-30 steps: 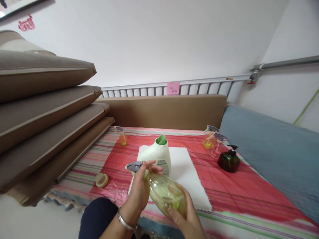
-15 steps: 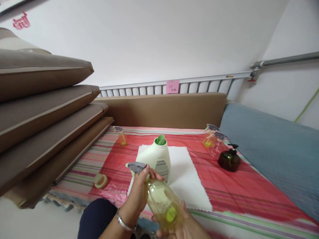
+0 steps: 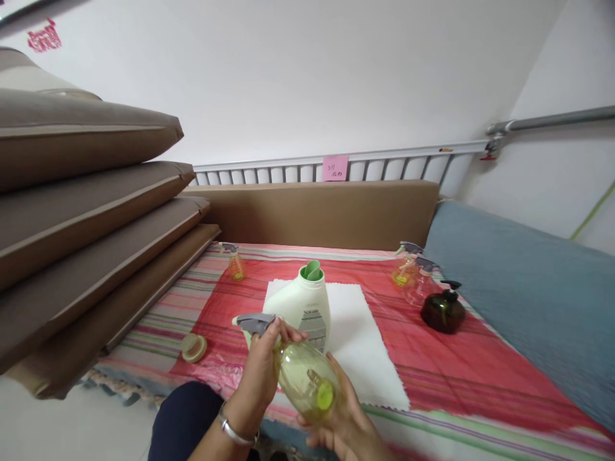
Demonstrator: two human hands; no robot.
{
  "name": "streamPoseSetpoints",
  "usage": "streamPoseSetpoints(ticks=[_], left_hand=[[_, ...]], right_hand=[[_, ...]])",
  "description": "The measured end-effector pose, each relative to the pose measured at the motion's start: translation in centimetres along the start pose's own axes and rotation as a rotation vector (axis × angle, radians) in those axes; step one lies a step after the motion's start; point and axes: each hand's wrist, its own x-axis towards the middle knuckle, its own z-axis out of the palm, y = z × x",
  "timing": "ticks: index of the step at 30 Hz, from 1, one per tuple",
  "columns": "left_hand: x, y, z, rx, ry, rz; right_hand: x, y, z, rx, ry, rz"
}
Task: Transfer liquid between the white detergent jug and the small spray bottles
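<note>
One clear yellow-green spray bottle (image 3: 305, 381) with grey trigger head, tilted.

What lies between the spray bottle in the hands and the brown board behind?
Head view: a white detergent bottle with a green spout on a white cloth, then red sheet.

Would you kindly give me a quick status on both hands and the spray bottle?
Left hand holds spray bottle at the neck; right hand cups its base. Bottle tilted, in the air. Detergent bottle stands just behind it.
</note>
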Motion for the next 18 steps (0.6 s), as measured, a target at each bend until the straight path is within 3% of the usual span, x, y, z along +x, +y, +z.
streamPoseSetpoints(ticks=[2,7,9,12,14,18], left_hand=[[0.0,0.2,0.0,0.004,-0.026,-0.020],[-0.3,0.7,0.1,0.012,-0.164,-0.070],[-0.3,0.8,0.1,0.030,-0.136,-0.035],[-0.3,0.8,0.2,0.017,-0.110,-0.003],[-0.4,1.0,0.4,-0.011,-0.149,-0.034],[-0.6,1.3,0.8,-0.002,-0.219,-0.077]], right_hand=[[-0.1,0.4,-0.2,-0.016,-0.010,-0.003],[-0.2,0.4,-0.6,0.110,-0.170,0.372],[-0.4,0.0,-0.2,0.088,-0.159,0.289],[-0.5,-0.2,0.2,0.049,-0.113,0.043],[-0.4,0.1,0.0,0.107,-0.135,0.088],[0.0,0.9,-1.1,0.225,-0.242,0.343]])
